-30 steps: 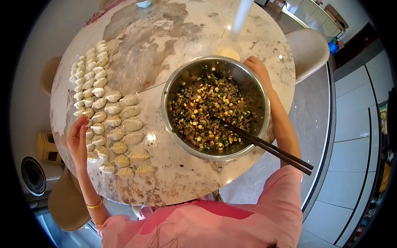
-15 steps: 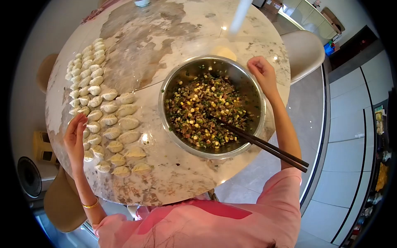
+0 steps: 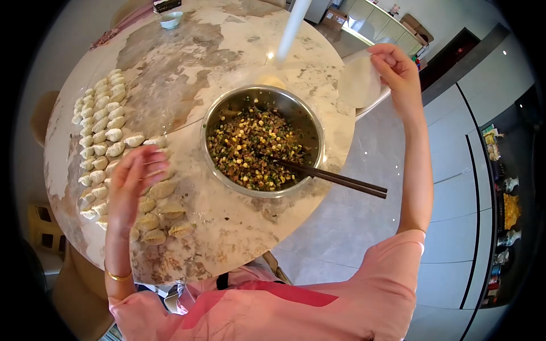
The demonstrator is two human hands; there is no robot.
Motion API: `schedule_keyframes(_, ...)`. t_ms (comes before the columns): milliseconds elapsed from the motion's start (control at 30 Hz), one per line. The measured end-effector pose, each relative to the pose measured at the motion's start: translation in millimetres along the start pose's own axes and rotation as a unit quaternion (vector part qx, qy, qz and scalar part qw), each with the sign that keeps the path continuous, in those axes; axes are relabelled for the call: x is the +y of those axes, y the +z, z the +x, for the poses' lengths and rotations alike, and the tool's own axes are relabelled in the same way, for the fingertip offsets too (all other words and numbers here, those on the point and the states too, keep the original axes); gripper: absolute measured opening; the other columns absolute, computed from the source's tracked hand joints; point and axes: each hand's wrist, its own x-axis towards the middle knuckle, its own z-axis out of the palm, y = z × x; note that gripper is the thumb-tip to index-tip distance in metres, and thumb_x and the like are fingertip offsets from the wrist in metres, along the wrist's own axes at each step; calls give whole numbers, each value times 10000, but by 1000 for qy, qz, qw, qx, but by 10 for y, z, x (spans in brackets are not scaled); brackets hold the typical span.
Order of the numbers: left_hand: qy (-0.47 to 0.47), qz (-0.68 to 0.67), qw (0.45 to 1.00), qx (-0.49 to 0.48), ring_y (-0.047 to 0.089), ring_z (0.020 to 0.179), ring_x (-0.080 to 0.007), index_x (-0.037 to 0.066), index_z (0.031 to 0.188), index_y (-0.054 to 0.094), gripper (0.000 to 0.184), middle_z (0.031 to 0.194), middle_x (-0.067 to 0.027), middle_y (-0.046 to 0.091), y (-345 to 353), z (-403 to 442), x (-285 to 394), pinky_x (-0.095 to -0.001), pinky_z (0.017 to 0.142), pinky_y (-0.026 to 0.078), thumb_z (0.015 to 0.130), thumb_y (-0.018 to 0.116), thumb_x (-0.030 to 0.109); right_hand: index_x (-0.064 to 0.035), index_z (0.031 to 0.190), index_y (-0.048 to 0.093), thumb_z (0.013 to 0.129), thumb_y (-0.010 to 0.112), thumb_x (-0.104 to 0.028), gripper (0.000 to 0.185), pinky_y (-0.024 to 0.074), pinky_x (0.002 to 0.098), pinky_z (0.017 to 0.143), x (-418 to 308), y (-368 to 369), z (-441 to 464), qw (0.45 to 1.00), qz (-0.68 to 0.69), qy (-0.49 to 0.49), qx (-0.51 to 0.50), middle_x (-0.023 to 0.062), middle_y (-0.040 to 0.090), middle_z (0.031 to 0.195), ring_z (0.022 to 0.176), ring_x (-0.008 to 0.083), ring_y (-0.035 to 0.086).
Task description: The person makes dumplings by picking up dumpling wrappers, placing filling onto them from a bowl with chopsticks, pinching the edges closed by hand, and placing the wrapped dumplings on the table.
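My right hand point(image 3: 396, 74) is raised past the table's right edge and pinches a thin, round dumpling wrapper point(image 3: 359, 82) that hangs from its fingertips. Over the rows of folded dumplings point(image 3: 114, 134) hovers my left hand point(image 3: 133, 182), fingers apart with nothing in them. It hides several dumplings beneath it. Between the hands stands a steel bowl point(image 3: 267, 193) of chopped filling point(image 3: 256, 145) with corn kernels and green bits. A pair of dark chopsticks point(image 3: 347, 183) leans in the filling, handles jutting over the bowl's right rim. Pale wrappers point(image 3: 272, 81) lie just behind the bowl.
The round marble-patterned table point(image 3: 250, 227) carries everything. A small pale bowl point(image 3: 170, 20) and a dark box point(image 3: 166, 5) stand at its far side. A chair point(image 3: 372, 105) is at the right edge, and a white upright pole-like shape point(image 3: 294, 28) rises behind the bowl.
My right hand has lifted up and to the right, now with a wrapper in it. My left hand has moved rightward over the dumplings. The view has shifted too.
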Motion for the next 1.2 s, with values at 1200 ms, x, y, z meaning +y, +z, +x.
schedule_keyframes(1200, -184, -564, 798, -107, 379, 1305, -350, -120, 1349, 317, 539, 1394, -267, 379, 380, -309, -200, -405, 1135, 267, 1013, 190, 282, 29, 1048, 606, 965, 512, -247, 303, 350, 196, 432, 120, 1438, -1929, 922, 140, 110, 345, 38, 551, 665, 525, 67, 467)
